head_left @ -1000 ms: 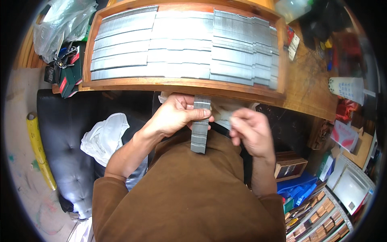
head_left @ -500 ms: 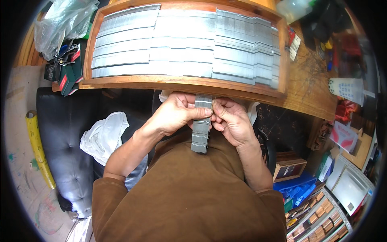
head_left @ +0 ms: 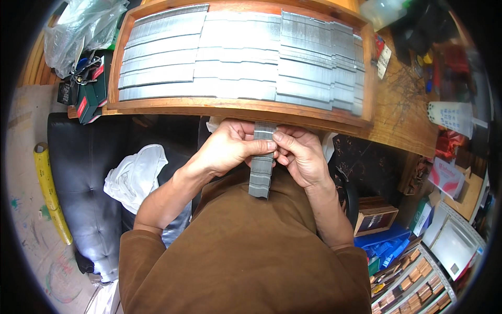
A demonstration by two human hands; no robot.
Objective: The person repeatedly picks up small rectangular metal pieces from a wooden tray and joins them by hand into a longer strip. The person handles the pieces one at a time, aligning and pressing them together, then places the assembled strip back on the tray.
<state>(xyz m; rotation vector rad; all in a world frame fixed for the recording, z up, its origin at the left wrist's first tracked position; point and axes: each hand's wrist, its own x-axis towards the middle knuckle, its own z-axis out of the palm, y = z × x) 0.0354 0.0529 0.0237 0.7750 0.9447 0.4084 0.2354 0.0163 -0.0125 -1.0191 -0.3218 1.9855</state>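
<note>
A long, narrow stack of thin grey metal pieces stands out between my hands, its near end against my brown shirt. My left hand is closed round its upper part, the thumb lying across the top face. On the other side, my right hand is bent in, with thumb and fingertips pinched at the stack's right edge. Whether a single piece is between those fingertips is hidden. Just beyond the hands, a wooden tray holds rows of similar grey metal pieces, laid in overlapping bands.
The tray rests on a wooden table. At its right stands a plastic cup; at its left, a clear plastic bag and dark green boxes. A black padded seat carries a white cloth. Blue pieces lie lower right.
My right thumb has shifted up and left, closer against the stack's edge. The left hand and the stack have stayed almost in place.
</note>
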